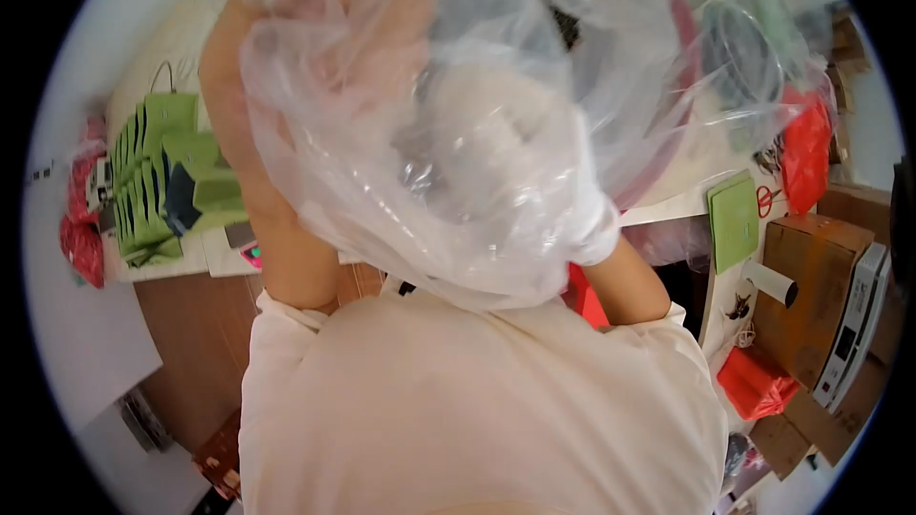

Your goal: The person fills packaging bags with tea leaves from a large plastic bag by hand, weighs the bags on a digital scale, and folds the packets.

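Note:
A large clear plastic bag (pixel 382 200) fills the upper middle of the view, in front of my chest. My left hand (pixel 367 38) shows blurred through the film at the upper left of the bag, and its fingers cannot be made out. On the right, my right hand (pixel 515 133) wears a white glove and lies behind or inside the plastic; its fingers are hidden by the film. Beyond the bag, dark granular material (pixel 565 27) shows near a pink rim (pixel 679 105).
Green folded pouches (pixel 153 172) lie on the left of the table. At the right are a green pouch (pixel 733 219), red scissors (pixel 764 200), a cardboard box (pixel 806 296), a cardboard roll (pixel 771 283) and red bags (pixel 806 153). More clear plastic (pixel 739 57) sits at the upper right.

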`<state>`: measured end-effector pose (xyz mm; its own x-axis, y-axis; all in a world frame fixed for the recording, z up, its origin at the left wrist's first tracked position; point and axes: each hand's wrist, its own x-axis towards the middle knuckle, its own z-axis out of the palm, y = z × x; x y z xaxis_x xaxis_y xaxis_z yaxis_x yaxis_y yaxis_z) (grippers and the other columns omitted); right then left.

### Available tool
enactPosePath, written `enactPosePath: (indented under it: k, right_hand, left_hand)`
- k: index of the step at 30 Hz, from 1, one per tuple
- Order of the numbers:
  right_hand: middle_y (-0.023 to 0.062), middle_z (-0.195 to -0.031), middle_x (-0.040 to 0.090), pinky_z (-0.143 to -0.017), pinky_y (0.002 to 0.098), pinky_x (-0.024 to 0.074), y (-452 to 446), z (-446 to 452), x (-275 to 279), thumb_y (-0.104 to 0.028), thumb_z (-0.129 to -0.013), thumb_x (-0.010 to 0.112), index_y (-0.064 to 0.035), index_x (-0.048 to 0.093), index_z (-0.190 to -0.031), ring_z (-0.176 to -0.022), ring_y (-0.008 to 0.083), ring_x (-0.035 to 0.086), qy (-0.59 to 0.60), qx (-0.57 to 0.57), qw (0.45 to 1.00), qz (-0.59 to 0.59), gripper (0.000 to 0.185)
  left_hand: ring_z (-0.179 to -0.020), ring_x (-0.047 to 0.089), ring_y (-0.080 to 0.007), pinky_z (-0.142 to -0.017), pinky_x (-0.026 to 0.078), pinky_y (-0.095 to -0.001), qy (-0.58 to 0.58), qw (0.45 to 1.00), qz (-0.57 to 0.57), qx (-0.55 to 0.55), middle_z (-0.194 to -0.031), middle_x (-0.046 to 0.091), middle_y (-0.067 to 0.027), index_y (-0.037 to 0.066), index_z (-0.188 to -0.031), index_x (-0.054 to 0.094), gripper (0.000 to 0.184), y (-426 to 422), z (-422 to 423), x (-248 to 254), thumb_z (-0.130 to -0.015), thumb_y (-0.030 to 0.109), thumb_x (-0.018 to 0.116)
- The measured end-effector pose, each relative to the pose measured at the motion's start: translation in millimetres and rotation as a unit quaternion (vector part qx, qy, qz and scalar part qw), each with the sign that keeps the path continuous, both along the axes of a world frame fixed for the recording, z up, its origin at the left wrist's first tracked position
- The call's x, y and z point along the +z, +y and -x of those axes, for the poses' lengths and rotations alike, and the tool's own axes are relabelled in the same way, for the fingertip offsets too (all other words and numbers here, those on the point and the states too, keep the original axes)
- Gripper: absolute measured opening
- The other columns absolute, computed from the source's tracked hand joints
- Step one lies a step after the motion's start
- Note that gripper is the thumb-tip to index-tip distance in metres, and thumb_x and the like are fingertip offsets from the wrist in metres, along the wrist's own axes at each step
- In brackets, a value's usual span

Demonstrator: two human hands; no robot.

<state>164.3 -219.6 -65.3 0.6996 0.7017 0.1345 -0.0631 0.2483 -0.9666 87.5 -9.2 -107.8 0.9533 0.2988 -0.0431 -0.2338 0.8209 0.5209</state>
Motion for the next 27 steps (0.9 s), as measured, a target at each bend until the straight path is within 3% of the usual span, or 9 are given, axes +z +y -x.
enactPosePath:
  k: [3, 4, 6, 10, 13, 14, 17, 22, 27]
  right_hand:
    - [0.0067, -0.069, 0.064, -0.061, 0.0269, 0.0505, 7, 14, -33, -0.011, -0.092, 0.056, -0.0046, 0.064, -0.106, -0.062, 0.011, 0.062, 0.08, 0.038, 0.995, 0.036, 0.018]
    - [0.0115, -0.07, 0.065, -0.063, 0.0302, 0.0516, 16, 19, -43, -0.012, -0.09, 0.056, -0.0064, 0.065, -0.104, -0.062, 0.0207, 0.066, -0.028, 0.005, 0.999, 0.019, 0.018]
    - [0.0044, -0.087, 0.068, -0.072, 0.0269, 0.051, 21, 15, -29, -0.013, -0.092, 0.058, -0.0028, 0.065, -0.109, -0.075, 0.0117, 0.063, 0.014, 0.092, 0.987, 0.128, 0.021]
    - [0.0083, -0.089, 0.069, -0.074, 0.0288, 0.0514, 30, 2, -32, -0.014, -0.091, 0.057, -0.0037, 0.064, -0.108, -0.078, 0.0179, 0.066, -0.072, 0.194, 0.947, 0.245, 0.021]
    - [0.0149, -0.103, 0.065, -0.088, 0.0347, 0.0484, 27, -7, -63, -0.013, -0.091, 0.054, -0.0038, 0.064, -0.111, -0.099, 0.0268, 0.062, -0.177, 0.179, 0.957, 0.145, 0.024]
    - [0.0216, -0.105, 0.063, -0.09, 0.0441, 0.0461, 30, -11, -70, -0.014, -0.089, 0.05, -0.0045, 0.063, -0.109, -0.101, 0.0387, 0.058, -0.214, 0.128, 0.958, 0.144, 0.026]
    - [0.0243, -0.106, 0.062, -0.093, 0.0466, 0.0454, 47, -38, -83, -0.01, -0.088, 0.049, 0.0, 0.056, -0.119, -0.103, 0.0405, 0.057, -0.348, -0.048, 0.911, 0.217, 0.034]
    - [0.0265, -0.112, 0.06, -0.093, 0.047, 0.0445, 67, -76, -100, -0.014, -0.09, 0.046, -0.0002, 0.051, -0.126, -0.107, 0.0427, 0.055, -0.308, -0.096, 0.873, 0.367, 0.039]
    - [0.0206, -0.111, 0.063, -0.091, 0.0412, 0.0452, 65, -41, -110, -0.016, -0.092, 0.051, -0.0022, 0.055, -0.124, -0.104, 0.0377, 0.058, -0.386, -0.069, 0.865, 0.312, 0.034]
  left_hand:
    - [-0.075, 0.059, -0.0168, -0.065, 0.05, -0.0297, 0.022, 0.995, -0.06, 0.07, -0.086, 0.061, -0.0086, 0.002, -0.1, 0.057, 0.018, 10, -1, 10, -0.092, 0.017, 0.051]
    - [-0.075, 0.059, -0.0168, -0.065, 0.05, -0.0298, 0.034, 0.991, -0.082, 0.095, -0.086, 0.061, -0.0087, 0.002, -0.101, 0.057, 0.018, 14, 2, 12, -0.092, 0.017, 0.051]
    - [-0.076, 0.059, -0.0168, -0.066, 0.05, -0.03, 0.072, 0.98, -0.124, 0.141, -0.086, 0.06, -0.0088, 0.001, -0.102, 0.056, 0.018, 21, 11, 12, -0.093, 0.016, 0.051]
    - [-0.076, 0.06, -0.0168, -0.066, 0.05, -0.0304, 0.152, 0.945, -0.188, 0.22, -0.087, 0.06, -0.009, 0.001, -0.104, 0.055, 0.019, 39, 47, 1, -0.093, 0.016, 0.051]
    - [-0.077, 0.06, -0.0168, -0.067, 0.05, -0.0307, 0.23, 0.909, -0.222, 0.268, -0.087, 0.06, -0.0092, 0.001, -0.105, 0.055, 0.02, 51, 82, -17, -0.093, 0.015, 0.051]
    - [-0.077, 0.06, -0.0168, -0.067, 0.05, -0.0308, 0.254, 0.897, -0.231, 0.277, -0.087, 0.06, -0.0092, 0.001, -0.106, 0.054, 0.02, 53, 92, -26, -0.093, 0.015, 0.051]
    - [-0.077, 0.06, -0.0168, -0.067, 0.05, -0.0311, 0.311, 0.87, -0.247, 0.291, -0.087, 0.06, -0.0094, 0.0, -0.107, 0.053, 0.021, 59, 120, -48, -0.093, 0.015, 0.051]
    - [-0.078, 0.06, -0.0168, -0.068, 0.05, -0.0316, 0.345, 0.834, -0.289, 0.318, -0.088, 0.06, -0.0097, 0.0, -0.11, 0.052, 0.022, 58, 126, -91, -0.093, 0.014, 0.051]
    - [-0.08, 0.06, -0.0173, -0.07, 0.05, -0.0331, 0.333, 0.761, -0.467, 0.304, -0.091, 0.06, -0.0112, -0.002, -0.118, 0.046, 0.029, 38, 75, -118, -0.094, 0.013, 0.051]
